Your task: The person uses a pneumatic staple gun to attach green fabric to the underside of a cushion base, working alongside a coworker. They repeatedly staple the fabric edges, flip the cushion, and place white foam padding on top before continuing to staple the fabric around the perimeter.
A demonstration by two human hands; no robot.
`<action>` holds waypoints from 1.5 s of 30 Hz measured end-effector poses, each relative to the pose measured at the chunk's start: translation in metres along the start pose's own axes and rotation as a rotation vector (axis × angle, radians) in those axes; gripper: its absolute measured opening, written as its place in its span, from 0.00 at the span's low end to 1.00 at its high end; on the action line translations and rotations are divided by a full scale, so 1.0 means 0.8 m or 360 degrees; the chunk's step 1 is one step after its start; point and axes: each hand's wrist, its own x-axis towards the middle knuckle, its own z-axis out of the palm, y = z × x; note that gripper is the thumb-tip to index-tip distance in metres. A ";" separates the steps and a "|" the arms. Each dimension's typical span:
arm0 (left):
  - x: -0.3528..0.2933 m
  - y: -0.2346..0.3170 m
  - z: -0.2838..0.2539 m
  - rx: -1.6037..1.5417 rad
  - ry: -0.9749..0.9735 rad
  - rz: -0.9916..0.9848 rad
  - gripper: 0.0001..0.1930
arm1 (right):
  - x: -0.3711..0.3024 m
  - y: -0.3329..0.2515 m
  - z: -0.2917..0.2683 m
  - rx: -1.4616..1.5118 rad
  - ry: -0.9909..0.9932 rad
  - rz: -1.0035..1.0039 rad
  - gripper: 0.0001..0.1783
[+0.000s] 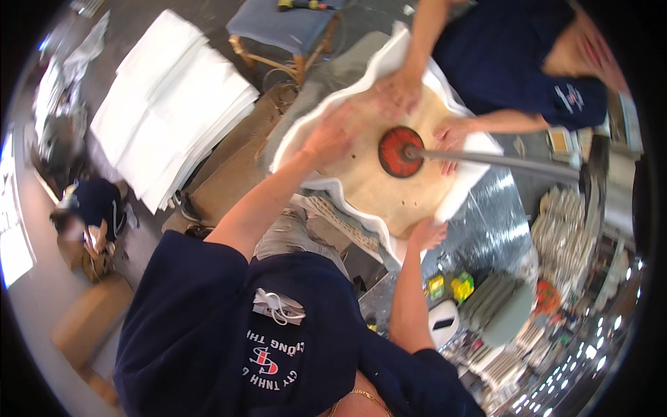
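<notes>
The wavy tan panel (372,191), edged with white padding (283,147), lies between the person and a co-worker (507,52). The left hand (332,135), blurred, is spread at the panel's left side, fingers extended; whether it presses down I cannot tell. The right hand (428,235) touches the padded near edge, its grip unclear. The co-worker's 2 hands are on the panel: 1 flat at the far edge, 1 beside the red disc (391,154) at the end of a rod (500,161).
</notes>
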 end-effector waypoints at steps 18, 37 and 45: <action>-0.009 0.018 -0.002 0.0236 -0.0392 0.0001 0.35 | -0.045 -0.045 0.040 -0.0022 -0.0029 -0.1024 0.35; -0.020 0.217 0.049 -0.0617 -0.1245 0.0783 0.32 | -0.317 0.336 -0.016 0.0804 0.0426 0.1166 0.23; -0.116 0.367 0.136 0.0001 -0.1120 0.0995 0.37 | -0.410 0.557 0.110 0.0495 -0.0013 0.1976 0.40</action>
